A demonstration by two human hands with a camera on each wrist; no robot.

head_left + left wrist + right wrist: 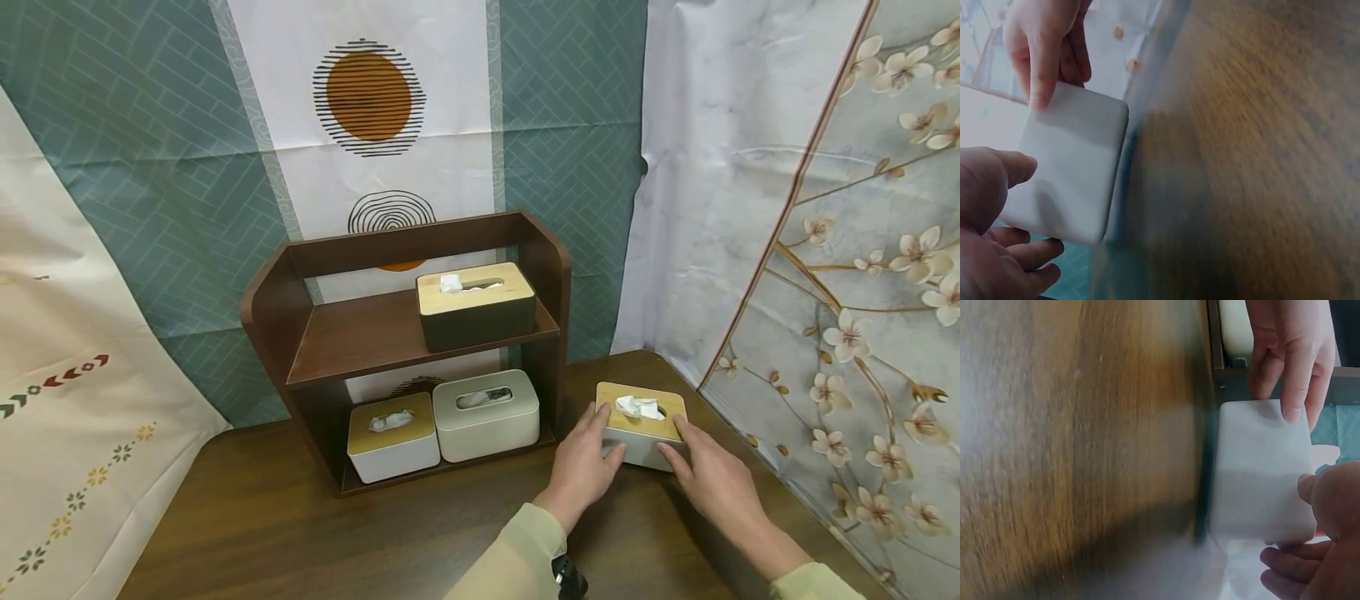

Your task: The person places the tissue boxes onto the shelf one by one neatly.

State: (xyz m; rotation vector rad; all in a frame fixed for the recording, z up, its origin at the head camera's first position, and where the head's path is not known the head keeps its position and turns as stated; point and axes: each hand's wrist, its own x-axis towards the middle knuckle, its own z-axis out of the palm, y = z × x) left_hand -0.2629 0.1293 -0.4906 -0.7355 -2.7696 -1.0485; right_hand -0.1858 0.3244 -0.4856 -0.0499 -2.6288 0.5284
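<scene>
A white tissue box [643,448] with a bamboo-coloured lid and a white tissue sticking out is at the right end of the table. My left hand [587,458] grips its left end, thumb on the front wall and fingers along the side. At the opposite end, my right hand [716,482] holds it the same way. The left wrist view shows the plain front wall of the tissue box [1075,156] between both thumbs. In the right wrist view, the box [1263,469] appears close to the tabletop; whether its base touches is unclear.
Left of the hands stands a dark brown two-tier shelf [360,354]. A black tissue box [480,321] with a wooden lid sits on its upper tier. Below are a white wooden-lidded tissue box [393,454] and a cream one [491,433]. A flowered curtain [847,400] borders the table's right.
</scene>
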